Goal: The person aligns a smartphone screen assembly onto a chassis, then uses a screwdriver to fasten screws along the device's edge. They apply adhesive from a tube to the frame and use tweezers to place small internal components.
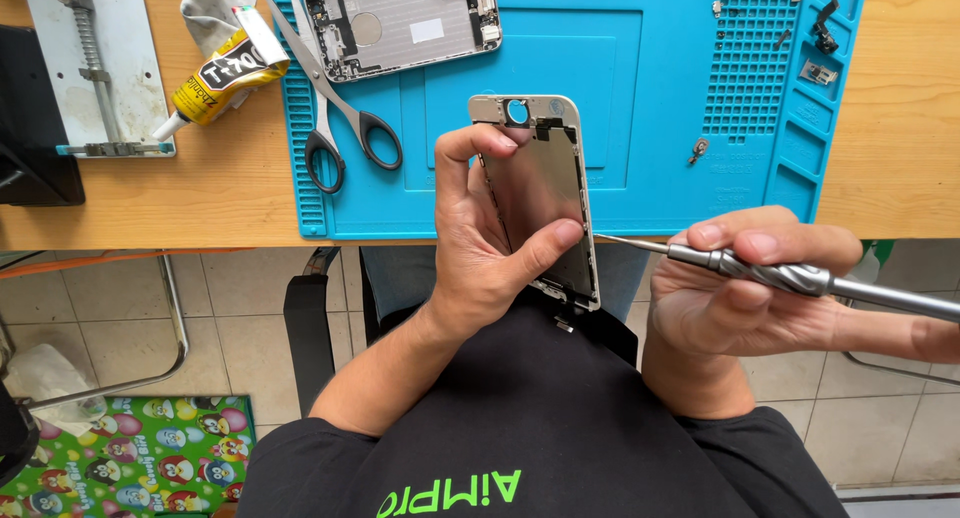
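Observation:
My left hand (pixel 490 248) grips a phone screen panel (pixel 545 193) with its back side up, thumb across its lower right edge and fingers curled over the top left. My right hand (pixel 745 293) holds a slim metal screwdriver (pixel 790 276), its thin tip touching the panel's right edge. Both hands hover just in front of the table's near edge, above my lap.
A blue work mat (pixel 620 118) lies on the wooden table (pixel 900 128), bearing an opened phone housing (pixel 405 23), scissors (pixel 335 108) and small parts (pixel 822 38). A yellow glue tube (pixel 220 78) and a metal press plate (pixel 100 68) sit at left.

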